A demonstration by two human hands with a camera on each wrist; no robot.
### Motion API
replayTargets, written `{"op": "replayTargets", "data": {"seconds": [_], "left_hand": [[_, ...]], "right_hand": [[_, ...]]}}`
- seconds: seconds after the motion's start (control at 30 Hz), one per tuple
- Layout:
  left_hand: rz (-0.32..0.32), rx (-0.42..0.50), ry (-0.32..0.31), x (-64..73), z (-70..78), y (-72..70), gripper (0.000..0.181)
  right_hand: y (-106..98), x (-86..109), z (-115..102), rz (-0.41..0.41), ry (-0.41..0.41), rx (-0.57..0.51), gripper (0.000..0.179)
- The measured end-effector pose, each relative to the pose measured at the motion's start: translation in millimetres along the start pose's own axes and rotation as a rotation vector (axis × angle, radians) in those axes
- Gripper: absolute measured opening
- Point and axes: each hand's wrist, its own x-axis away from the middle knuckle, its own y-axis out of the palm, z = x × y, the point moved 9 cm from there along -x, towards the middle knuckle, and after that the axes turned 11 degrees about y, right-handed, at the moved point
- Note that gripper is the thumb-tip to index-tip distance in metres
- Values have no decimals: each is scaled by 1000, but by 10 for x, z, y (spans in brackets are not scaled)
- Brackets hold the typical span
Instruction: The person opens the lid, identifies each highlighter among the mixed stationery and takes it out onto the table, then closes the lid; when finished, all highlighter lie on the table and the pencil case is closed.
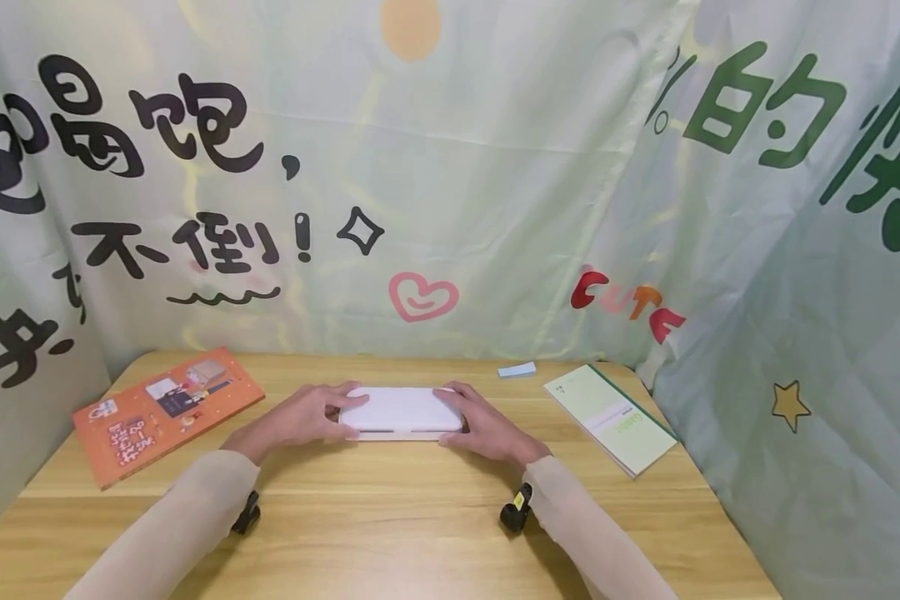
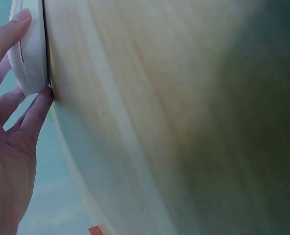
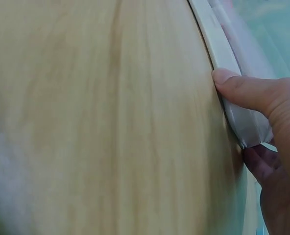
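Observation:
A white, flat case (image 1: 401,408) with rounded corners lies lengthwise across the middle of the table, and a thin slit runs along its near side. My left hand (image 1: 317,417) grips its left end, and my right hand (image 1: 489,425) holds the right end. In the left wrist view, the thumb and fingers of the left hand (image 2: 12,142) bend round the end of the case (image 2: 33,58). The right wrist view has the right thumb pressed on the near edge of the case (image 3: 218,44), with other fingers partly hidden behind its end.
An orange illustrated book or box (image 1: 168,417) lies at the table's left. On the right is a pale green notebook (image 1: 607,417). A small light-blue slip (image 1: 517,370) sits near the back edge of the wooden table (image 1: 390,517). Printed cloth (image 1: 495,183) hangs behind and beside it.

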Motion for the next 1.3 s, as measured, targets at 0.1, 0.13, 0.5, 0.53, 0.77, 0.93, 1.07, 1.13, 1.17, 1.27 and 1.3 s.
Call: {"op": "replayTargets", "data": {"seconds": [0.1, 0.13, 0.5, 0.53, 0.77, 0.93, 1.07, 1.13, 1.17, 1.27, 1.3], "left_hand": [[37, 68, -16, -4, -29, -54, 70], [46, 88, -28, -2, -46, -68, 69], [86, 185, -83, 25, -89, -47, 71], [96, 183, -82, 27, -91, -50, 71], [163, 196, -72, 34, -95, -91, 68], [206, 393, -101, 10, -123, -69, 59], [246, 487, -114, -3, -137, -73, 47], [262, 492, -120, -1, -146, -83, 46], [264, 488, -117, 0, -146, -88, 47], [268, 478, -124, 14, -147, -91, 51], [267, 477, -125, 19, -148, -88, 52]], "right_hand": [[-8, -5, -4, -3, -12, -6, 80], [-10, -7, -2, -4, -15, -10, 80], [-6, -20, 134, -12, 40, -235, 98], [-5, -19, 150, -13, 53, -250, 102], [-34, -18, 177, -15, 70, -366, 115], [-58, -18, 163, -8, 54, -419, 117], [-65, -3, 173, 2, 58, -429, 120], [-70, 2, 174, 8, 53, -438, 120], [-69, 1, 172, 7, 45, -445, 120], [-80, 1, 167, 5, 34, -454, 118], [-89, 2, 169, 8, 35, -447, 117]]}}
